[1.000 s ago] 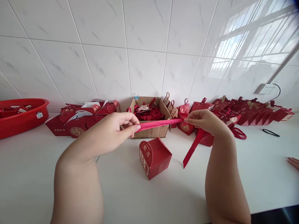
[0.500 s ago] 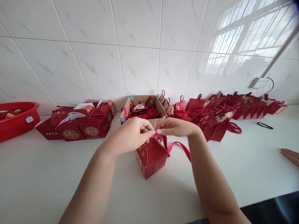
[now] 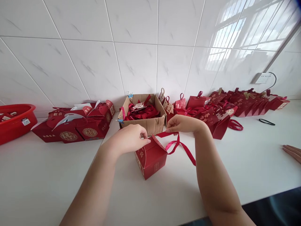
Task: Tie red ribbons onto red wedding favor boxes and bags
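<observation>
White marble-patterned tiles back a pale countertop, where a red tub stands at far left and a cardboard box holds red ribbons and tags. Dark red cartons flank that box at left, tagged red packages at right. Front and center, upright on the counter, sits a single red carton, apparently light, thin card: stiff along its folds, liable to dent at the curved top, and best steadied low on its side walls. A person's left hand, fingers curled, is at the carton's upper edge; whether it grips anything cannot be told. Beside it, the right hand pinches a red ribbon between thumb and fingers. Glossy, soft and probably slippery, the strip looks easiest to control in a fingertip pinch near the bend.
</observation>
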A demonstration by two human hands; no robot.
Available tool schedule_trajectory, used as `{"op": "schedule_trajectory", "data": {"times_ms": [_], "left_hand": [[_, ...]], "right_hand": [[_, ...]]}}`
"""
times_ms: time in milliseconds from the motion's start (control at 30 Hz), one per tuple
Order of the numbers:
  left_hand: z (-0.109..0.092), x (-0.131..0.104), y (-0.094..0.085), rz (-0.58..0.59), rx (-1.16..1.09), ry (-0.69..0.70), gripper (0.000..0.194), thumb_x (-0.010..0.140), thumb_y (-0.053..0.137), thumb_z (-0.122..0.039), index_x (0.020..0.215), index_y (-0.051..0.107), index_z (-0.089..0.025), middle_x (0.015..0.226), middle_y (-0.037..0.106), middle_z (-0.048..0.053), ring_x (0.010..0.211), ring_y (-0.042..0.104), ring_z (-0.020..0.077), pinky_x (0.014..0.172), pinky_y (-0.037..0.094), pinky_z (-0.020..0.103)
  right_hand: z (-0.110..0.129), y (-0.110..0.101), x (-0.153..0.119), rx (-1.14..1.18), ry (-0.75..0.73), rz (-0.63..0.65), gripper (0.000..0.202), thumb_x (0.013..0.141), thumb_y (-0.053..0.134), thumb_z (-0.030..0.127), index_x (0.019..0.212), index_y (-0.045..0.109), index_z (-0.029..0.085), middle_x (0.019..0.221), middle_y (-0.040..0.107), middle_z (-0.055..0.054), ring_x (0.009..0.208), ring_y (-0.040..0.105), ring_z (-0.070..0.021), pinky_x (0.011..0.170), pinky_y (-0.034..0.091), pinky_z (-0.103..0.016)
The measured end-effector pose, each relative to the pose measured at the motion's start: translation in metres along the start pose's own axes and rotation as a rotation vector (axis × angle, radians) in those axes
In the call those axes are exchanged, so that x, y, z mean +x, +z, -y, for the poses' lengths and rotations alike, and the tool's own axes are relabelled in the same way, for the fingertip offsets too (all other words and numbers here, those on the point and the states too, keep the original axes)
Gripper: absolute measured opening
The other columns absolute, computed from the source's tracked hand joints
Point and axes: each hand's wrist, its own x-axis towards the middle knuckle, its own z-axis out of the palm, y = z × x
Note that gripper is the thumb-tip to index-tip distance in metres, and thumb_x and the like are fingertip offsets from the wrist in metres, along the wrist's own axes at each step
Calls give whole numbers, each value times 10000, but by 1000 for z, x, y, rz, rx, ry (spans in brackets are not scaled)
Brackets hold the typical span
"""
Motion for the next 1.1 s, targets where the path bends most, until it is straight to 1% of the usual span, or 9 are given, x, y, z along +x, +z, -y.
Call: {"op": "schedule_trajectory", "data": {"times_ms": [67,233,333,500,600,700,867,1000,1100], "left_hand": [[-1,5,2,18,15,-16,269,741,559,-443,868,684,-242,762,669,25,635,580,184,473,344,259],[-4,12,5,45,42,16,253,735,557,-431,843,687,-243,760,674,17,618,581,180,470,314,261],[-5,13,7,53,13,31,254,729,568,-416,873,693,-248,767,675,16,611,587,173,450,278,256],[-5,15,10,48,5,37,325,708,586,-386,986,694,-256,849,684,38,645,608,179,429,262,245],[-4,16,10,49,11,52,329,698,592,-380,989,694,-266,895,687,37,667,611,182,427,256,241],[-3,17,10,53,8,72,325,698,588,-368,990,698,-278,905,689,31,687,613,185,432,269,236],[-3,17,11,76,-8,98,412,693,613,-374,1092,686,-301,952,688,39,725,625,196,464,348,228],[-4,16,10,105,17,110,457,696,619,-390,1146,673,-330,1016,677,46,733,627,203,457,328,234],[-5,16,9,114,22,107,444,704,610,-388,1141,674,-350,1016,676,36,702,619,194,457,313,241]], "right_hand": [[-2,-1,-1,0,18,21,286,770,644,390,606,579,165,609,558,-2,603,527,-130,584,393,-269],[3,-4,-7,48,-45,77,285,792,626,406,639,603,167,614,562,8,579,501,-110,563,370,-258],[4,-3,-7,61,-69,93,266,800,617,398,675,621,164,629,564,8,585,502,-108,561,369,-255],[4,-3,-5,61,-61,110,261,798,620,395,683,627,161,635,576,6,605,532,-116,591,401,-259],[4,-4,-6,66,-67,118,261,799,626,390,675,620,160,626,569,11,595,525,-111,579,390,-252],[5,-4,-9,80,-68,117,263,801,627,392,678,621,160,613,556,18,570,498,-99,555,364,-245],[5,-5,-13,103,-85,114,306,779,650,449,693,633,156,618,551,20,572,493,-98,554,367,-245],[7,-6,-16,115,-89,112,338,780,647,475,689,626,150,626,547,16,592,498,-103,574,392,-249],[9,-7,-19,124,-101,121,336,786,645,475,696,627,151,632,548,14,598,502,-105,577,396,-249]]}}
